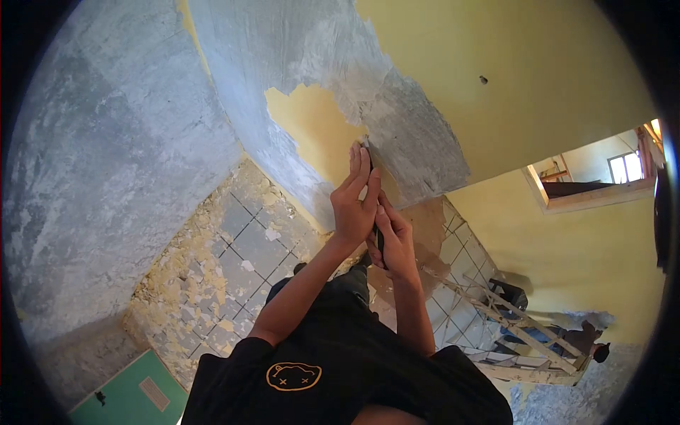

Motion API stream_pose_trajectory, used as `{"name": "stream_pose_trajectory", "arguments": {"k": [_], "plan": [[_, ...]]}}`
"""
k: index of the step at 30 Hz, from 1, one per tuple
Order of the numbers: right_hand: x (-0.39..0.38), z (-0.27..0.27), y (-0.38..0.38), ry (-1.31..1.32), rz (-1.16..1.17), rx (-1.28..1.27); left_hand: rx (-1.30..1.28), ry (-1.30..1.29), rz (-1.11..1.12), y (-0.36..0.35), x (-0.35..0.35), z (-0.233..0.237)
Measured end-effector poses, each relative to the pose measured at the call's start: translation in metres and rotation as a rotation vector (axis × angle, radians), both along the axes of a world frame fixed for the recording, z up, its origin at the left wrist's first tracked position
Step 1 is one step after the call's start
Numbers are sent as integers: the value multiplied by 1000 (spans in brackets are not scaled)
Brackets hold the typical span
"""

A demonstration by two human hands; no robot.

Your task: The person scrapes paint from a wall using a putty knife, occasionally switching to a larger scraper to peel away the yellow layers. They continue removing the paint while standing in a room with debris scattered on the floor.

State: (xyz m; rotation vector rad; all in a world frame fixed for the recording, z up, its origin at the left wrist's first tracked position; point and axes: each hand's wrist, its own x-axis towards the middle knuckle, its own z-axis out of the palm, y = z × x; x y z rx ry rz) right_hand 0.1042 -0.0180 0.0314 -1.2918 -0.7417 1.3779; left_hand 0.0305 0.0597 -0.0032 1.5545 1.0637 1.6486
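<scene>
Both hands are on a long, dark-handled scraper point(380, 242) held up against the wall in front of me. My right hand point(397, 244) wraps round the lower handle. Higher up, my left hand point(351, 205) presses on the tool, its fingers stretched along it and its thumb on the other side. The scraper's tip is near the edge of a yellow paint patch point(312, 124), where bare grey plaster point(418, 134) begins. My fingers hide much of the tool, and its blade is too small to make out clearly.
Paint flakes point(191, 283) litter the grey floor tiles point(258, 244). A wooden ladder point(524, 329) stands at the right, with another person point(577, 340) beside it. A green panel point(131, 393) is at the lower left. A framed opening point(595, 198) pierces the right yellow wall.
</scene>
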Motion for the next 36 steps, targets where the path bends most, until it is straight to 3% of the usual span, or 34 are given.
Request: {"name": "stream_pose_trajectory", "arguments": {"k": [3,19,23,25,28,29,32,36], "plan": [[0,3,-3,-93,30,32,-5,-28,-28,-8,-7,4],[-19,14,9,117,-58,-66,-107,14,-163,3,-16,8],[-13,14,9,132,-60,-71,-94,96,-82,4,-9,8],[-14,23,30,128,-30,-68,-14,69,60,12,-8,12],[-23,23,29,143,9,-51,-196,-112,-81,25,-26,34],[-27,26,34,147,36,-18,-124,-9,-61,22,-29,24],[-25,10,11,178,-69,-58,-89,-39,-102,5,-17,3],[-9,9,24,172,8,-54,-53,-21,-8,16,-8,8]]}}
